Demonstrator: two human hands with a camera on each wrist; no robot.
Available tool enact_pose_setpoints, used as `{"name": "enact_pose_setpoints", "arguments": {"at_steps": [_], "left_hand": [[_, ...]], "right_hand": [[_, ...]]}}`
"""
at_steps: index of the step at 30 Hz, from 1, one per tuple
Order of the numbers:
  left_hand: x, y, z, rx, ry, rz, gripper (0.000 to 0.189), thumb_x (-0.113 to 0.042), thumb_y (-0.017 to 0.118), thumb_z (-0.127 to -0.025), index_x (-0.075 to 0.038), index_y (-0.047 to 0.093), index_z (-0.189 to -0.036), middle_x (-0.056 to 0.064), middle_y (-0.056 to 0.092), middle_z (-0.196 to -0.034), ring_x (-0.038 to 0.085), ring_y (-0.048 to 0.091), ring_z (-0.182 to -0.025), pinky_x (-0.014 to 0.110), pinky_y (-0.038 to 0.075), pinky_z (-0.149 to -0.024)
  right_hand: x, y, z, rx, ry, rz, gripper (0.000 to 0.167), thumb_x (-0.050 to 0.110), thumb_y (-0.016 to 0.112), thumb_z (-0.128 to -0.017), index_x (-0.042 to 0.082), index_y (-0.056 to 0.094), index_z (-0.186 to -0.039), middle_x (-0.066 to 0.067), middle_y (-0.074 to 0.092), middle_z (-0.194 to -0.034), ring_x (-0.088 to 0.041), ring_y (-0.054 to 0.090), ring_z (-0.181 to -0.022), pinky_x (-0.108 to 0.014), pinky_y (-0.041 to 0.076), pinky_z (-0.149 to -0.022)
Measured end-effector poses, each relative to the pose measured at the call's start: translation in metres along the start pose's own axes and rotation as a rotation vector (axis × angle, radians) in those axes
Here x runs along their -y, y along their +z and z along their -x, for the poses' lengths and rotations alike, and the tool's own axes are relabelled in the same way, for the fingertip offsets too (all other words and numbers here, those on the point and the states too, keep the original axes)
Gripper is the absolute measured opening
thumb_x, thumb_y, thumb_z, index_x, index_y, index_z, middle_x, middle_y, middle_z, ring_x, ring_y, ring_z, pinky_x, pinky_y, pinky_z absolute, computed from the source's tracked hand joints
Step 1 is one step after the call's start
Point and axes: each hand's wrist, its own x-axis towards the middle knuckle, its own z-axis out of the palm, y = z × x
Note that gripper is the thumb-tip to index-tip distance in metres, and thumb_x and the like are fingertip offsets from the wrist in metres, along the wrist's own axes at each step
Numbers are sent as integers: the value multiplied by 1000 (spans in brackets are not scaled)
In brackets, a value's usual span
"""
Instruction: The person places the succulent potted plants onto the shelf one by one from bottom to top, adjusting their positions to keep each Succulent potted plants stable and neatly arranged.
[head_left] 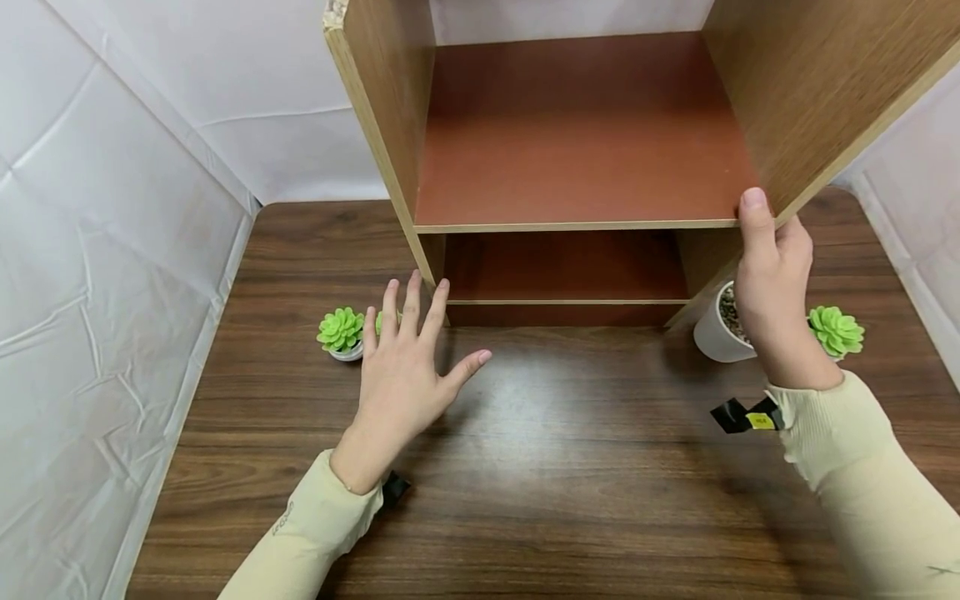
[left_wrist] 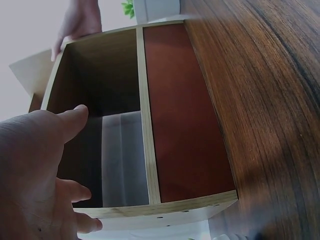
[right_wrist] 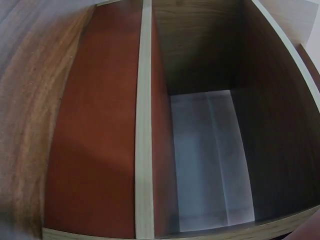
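Note:
A wooden shelf unit [head_left: 577, 137] with reddish-brown shelves and pale front edges stands upright at the back of the table. My right hand [head_left: 776, 287] grips its right side panel at the upper shelf, thumb on the inner side and fingers round the outside. Beside the lower left side panel [head_left: 378, 125], my left hand [head_left: 401, 375] is spread with straight fingers and thumb apart. Whether its fingertips touch the panel I cannot tell. The left wrist view shows the left hand [left_wrist: 35, 165] in front of the unit's open compartment [left_wrist: 122, 155].
A small green succulent [head_left: 341, 329] stands left of the unit, with another partly hidden behind the left fingers. On the right are a white pot [head_left: 712, 337] with brown filling and a green succulent [head_left: 836, 331]. White sheeting [head_left: 112, 292] surrounds the wooden table [head_left: 525, 467].

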Motion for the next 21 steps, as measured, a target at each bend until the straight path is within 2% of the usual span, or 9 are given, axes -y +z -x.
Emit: {"name": "enact_pose_setpoints", "arguments": {"at_steps": [2,8,16,21], "left_hand": [[0,1,0,-3,-2,4,93,-78,39,-88,-22,17,-159,11,10,-162,30,-3,-147,57,4,-113],[-1,3,2,-4,-6,10,93,-78,39,-88,-22,17,-159,10,9,-163,28,-5,-147,57,5,-113],[-2,2,5,-3,-2,-5,93,-77,40,-88,-22,17,-159,9,10,-163,29,-4,-147,58,6,-112],[-3,3,6,1,-4,-4,93,-77,40,-88,-22,16,-159,9,8,-163,29,-4,-147,58,4,-113]], "right_hand": [[1,2,-4,-24,19,-68,28,25,56,-100,6,68,-117,-11,64,-107,-22,59,-101,-27,43,-91],[7,8,-10,-75,70,-212,28,25,62,-97,3,69,-112,-12,65,-104,-22,60,-100,-27,44,-90],[8,16,-13,-154,52,-418,24,15,63,-94,-6,69,-105,-16,67,-92,-22,64,-87,-28,48,-84],[10,19,-14,-185,33,-444,22,9,60,-92,-8,68,-102,-18,67,-91,-24,64,-86,-29,48,-83]]}}
